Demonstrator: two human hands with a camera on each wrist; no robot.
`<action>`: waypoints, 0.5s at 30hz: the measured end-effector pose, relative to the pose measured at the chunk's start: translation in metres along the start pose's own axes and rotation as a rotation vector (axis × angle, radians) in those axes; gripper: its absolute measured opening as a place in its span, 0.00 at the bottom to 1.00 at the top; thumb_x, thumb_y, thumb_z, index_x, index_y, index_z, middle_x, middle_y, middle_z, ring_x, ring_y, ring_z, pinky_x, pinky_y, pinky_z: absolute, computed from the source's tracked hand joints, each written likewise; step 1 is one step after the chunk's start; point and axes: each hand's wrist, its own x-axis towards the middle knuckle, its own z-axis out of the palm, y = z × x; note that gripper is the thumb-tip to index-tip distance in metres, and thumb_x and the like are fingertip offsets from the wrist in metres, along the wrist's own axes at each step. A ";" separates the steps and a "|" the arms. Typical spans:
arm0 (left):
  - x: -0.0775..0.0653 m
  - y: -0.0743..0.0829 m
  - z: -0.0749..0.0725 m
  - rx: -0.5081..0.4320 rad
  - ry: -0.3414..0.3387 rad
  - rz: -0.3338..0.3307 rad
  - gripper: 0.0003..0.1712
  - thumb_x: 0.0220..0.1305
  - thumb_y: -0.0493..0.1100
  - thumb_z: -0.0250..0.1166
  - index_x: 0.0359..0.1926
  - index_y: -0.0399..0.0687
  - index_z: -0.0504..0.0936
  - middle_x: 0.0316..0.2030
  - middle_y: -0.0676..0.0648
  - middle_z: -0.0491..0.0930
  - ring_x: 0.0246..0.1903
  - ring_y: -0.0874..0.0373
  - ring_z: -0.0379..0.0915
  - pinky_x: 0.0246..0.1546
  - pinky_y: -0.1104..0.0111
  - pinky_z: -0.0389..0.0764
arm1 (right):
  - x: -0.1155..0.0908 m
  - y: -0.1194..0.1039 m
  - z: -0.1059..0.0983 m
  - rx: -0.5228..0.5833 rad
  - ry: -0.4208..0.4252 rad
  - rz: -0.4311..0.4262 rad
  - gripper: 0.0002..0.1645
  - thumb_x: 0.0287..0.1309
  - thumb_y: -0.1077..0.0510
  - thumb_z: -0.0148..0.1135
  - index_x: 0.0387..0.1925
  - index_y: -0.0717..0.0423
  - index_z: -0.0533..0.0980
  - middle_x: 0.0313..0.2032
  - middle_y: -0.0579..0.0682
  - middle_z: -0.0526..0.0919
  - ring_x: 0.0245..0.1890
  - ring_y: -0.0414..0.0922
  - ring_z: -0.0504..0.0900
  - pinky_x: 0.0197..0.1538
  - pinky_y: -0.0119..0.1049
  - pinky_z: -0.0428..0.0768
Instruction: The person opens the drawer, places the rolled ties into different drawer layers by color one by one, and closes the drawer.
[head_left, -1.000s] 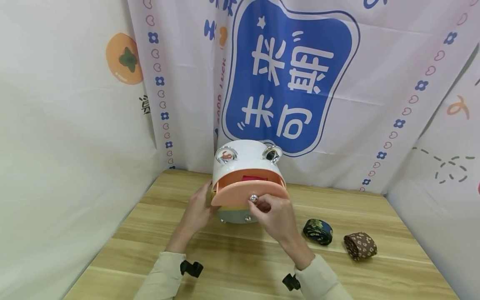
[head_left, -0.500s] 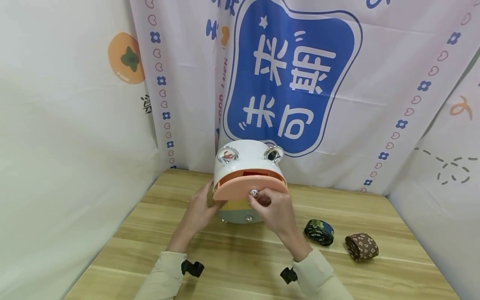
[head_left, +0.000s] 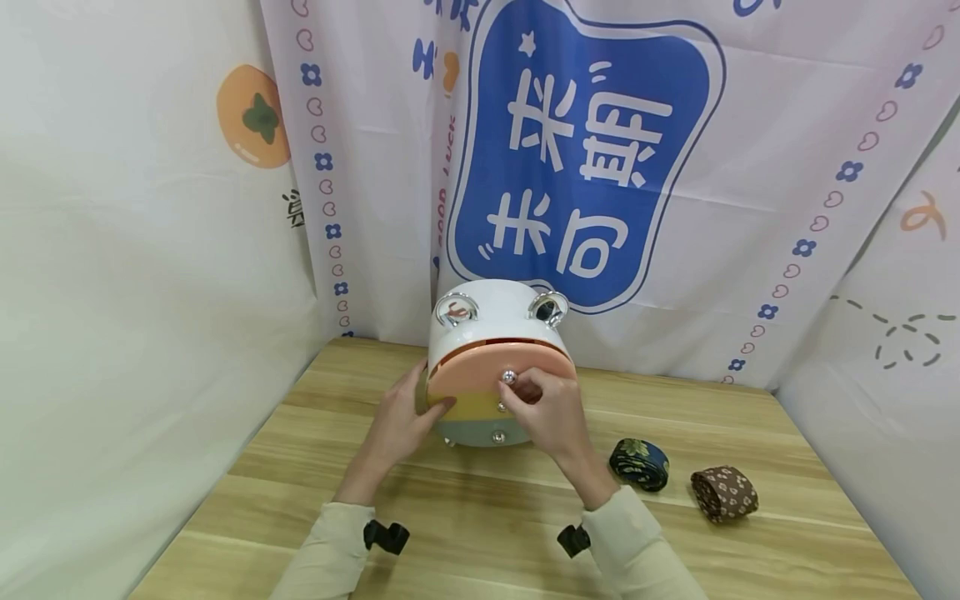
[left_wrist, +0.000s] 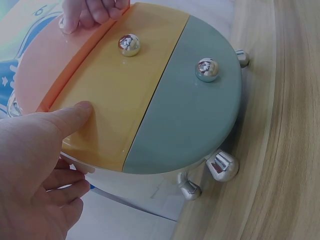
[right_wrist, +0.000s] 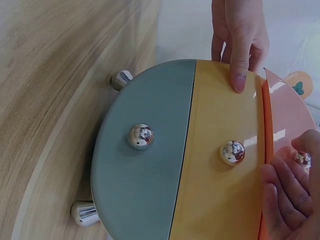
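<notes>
A round-fronted storage box [head_left: 495, 310] with a white shell, silver ring ears and small silver feet stands on the table. Its front has a peach drawer [head_left: 467, 372], a yellow drawer [left_wrist: 115, 100] and a grey-green drawer [left_wrist: 182, 115], each with a silver ball knob. My left hand [head_left: 395, 419] grips the box's left side, thumb on the yellow front and fingers behind the edge. With thumb and fingers, my right hand [head_left: 553, 410] pinches the peach drawer's knob [head_left: 509, 377]. That drawer stands slightly proud of the yellow one; a narrow dark gap shows along its top.
To the right on the wooden table [head_left: 480, 542] lie a rolled dark blue floral cloth strip [head_left: 639, 464] and a rolled brown flowered one [head_left: 723, 493]. A printed curtain [head_left: 585, 167] hangs right behind the box; a white wall sheet [head_left: 150, 292] borders the left.
The peach drawer has slid inward, pushed by my right hand at its knob, and the red item inside has gone from sight. My left hand has kept its hold on the box.
</notes>
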 end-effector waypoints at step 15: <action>0.000 0.001 -0.001 0.010 -0.001 -0.023 0.46 0.60 0.60 0.66 0.72 0.50 0.59 0.68 0.44 0.68 0.67 0.44 0.65 0.68 0.46 0.66 | 0.006 0.004 0.006 0.050 -0.011 0.052 0.10 0.53 0.49 0.71 0.22 0.46 0.81 0.19 0.39 0.84 0.19 0.31 0.79 0.25 0.24 0.80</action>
